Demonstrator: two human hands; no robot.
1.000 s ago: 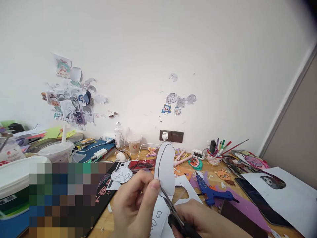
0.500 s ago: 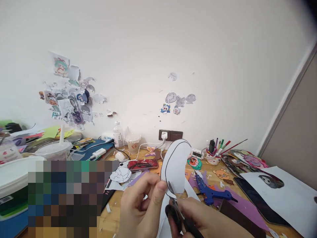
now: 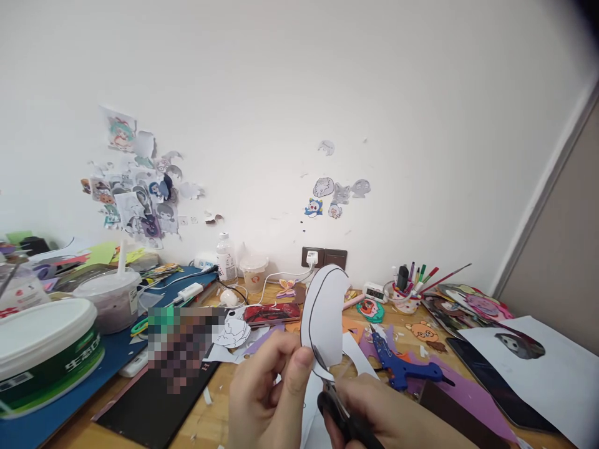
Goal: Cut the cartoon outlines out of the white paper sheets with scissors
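Between thumb and fingers, my left hand (image 3: pixel 274 386) pinches the lower left edge of a curved piece of white paper (image 3: pixel 326 315) that carries a drawn black line. Black-handled scissors (image 3: pixel 337 415) are in my right hand (image 3: pixel 374 405), their blades at the bottom of the paper near my left thumb. A narrow strip of paper bends away by the blades. More white paper (image 3: pixel 316 430) lies on the table below my hands. The right fingers are partly hidden behind the scissor handles.
A blue glue gun (image 3: pixel 397 365) lies to the right on purple paper, near a dark tablet (image 3: pixel 491 380). A cup of pens (image 3: pixel 405 296) stands behind. At left are a white-lidded tub (image 3: pixel 47 355) and a plastic drink cup (image 3: pixel 107 299). Paper scraps litter the wooden table (image 3: pixel 206 424).
The curved paper has shifted slightly left and turned a little, with the scissors still at its lower edge. The view has moved a little, showing more of the black board at left.
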